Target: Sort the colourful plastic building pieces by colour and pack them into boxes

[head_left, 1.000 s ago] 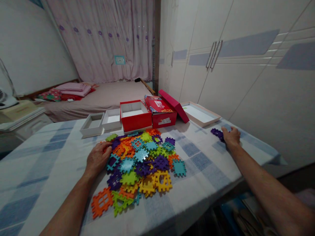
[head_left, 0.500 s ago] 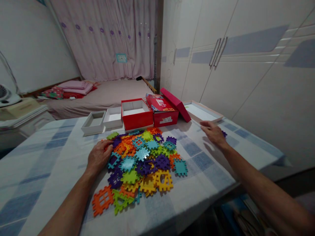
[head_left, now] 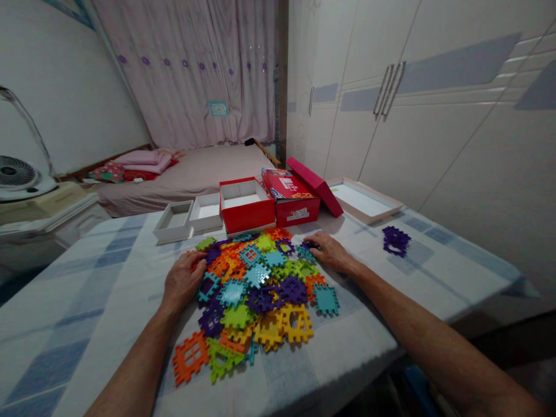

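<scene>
A heap of notched plastic building tiles (head_left: 258,275) in orange, yellow, lime, teal and purple lies in front of me. At its left edge my left hand (head_left: 183,282) rests with loosely bent fingers against the tiles, gripping none. My right hand (head_left: 332,252) is at the heap's right edge, thumb and fingers closed on a purple tile (head_left: 307,245), which they partly cover. Just beside it is a teal tile (head_left: 305,253). Apart from the heap, two or so overlapping purple tiles (head_left: 395,241) lie on the right of the table.
Behind the heap stand two small white boxes (head_left: 174,221), an open red box (head_left: 248,215), a printed red box (head_left: 297,212) with a red lid (head_left: 317,185) leaning on it, and a shallow tray (head_left: 369,219). A checked cloth (head_left: 108,301) covers the table. A wardrobe (head_left: 434,133) flanks the right.
My right hand has moved left from the purple tiles on the right, leaving them on the cloth, and has closed on a purple tile at the heap. My left hand has stayed by the heap.
</scene>
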Demonstrator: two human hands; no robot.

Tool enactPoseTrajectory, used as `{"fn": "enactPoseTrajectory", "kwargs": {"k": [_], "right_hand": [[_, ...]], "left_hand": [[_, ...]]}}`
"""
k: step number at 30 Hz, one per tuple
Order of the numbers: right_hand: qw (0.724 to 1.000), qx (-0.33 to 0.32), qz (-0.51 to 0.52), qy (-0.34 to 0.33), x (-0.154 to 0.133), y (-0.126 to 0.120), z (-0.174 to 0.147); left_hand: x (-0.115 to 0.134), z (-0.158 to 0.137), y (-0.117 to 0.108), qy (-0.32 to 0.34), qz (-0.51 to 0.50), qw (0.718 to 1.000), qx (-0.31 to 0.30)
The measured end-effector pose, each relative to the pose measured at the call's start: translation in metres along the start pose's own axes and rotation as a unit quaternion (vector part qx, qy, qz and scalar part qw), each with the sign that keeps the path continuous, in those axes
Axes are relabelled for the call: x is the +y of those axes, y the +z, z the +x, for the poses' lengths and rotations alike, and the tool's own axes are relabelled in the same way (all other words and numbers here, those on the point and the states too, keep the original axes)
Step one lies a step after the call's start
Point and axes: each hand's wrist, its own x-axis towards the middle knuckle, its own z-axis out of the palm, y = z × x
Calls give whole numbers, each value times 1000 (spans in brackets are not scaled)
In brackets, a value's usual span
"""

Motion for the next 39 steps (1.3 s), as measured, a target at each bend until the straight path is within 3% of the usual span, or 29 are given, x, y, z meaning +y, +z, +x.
{"fn": "enactPoseTrajectory", "kwargs": {"k": [4, 8, 12, 16, 20, 22, 24, 28, 30, 33, 39], "right_hand": [[997, 52, 18, 45, 6, 7, -2], [995, 90, 27, 32, 4, 10, -6], [984, 173, 20, 33, 8, -2, -5], [955, 256, -46, 143, 39, -33, -11], [910, 251, -142, 298, 74, -62, -30], [902, 243, -165, 316, 77, -66, -36], [927, 214, -132, 279, 68, -62, -32], [990, 61, 34, 126, 20, -36, -8], [995, 11, 86, 43, -7, -20, 5], [994, 5, 102, -45, -38, 1, 19], [996, 14, 70, -62, -48, 19, 26]], "left_hand": [[0, 0, 0, -2, -9, 1000, -1], [-1, 0, 1, 0, -13, 1000, 2], [-2, 0, 2, 5, -9, 1000, 6], [-3, 0, 2, 5, -8, 1000, 6], [-4, -1, 4, 12, -4, 1000, 11], [-5, -1, 5, 13, 0, 1000, 19], [-6, -1, 6, 14, 3, 1000, 22], [-7, 0, 7, 15, 2, 1000, 25], [-7, 0, 7, 13, 0, 1000, 27], [-6, 0, 6, 14, -1, 1000, 25], [-4, -1, 6, 21, -2, 999, 30]]}}
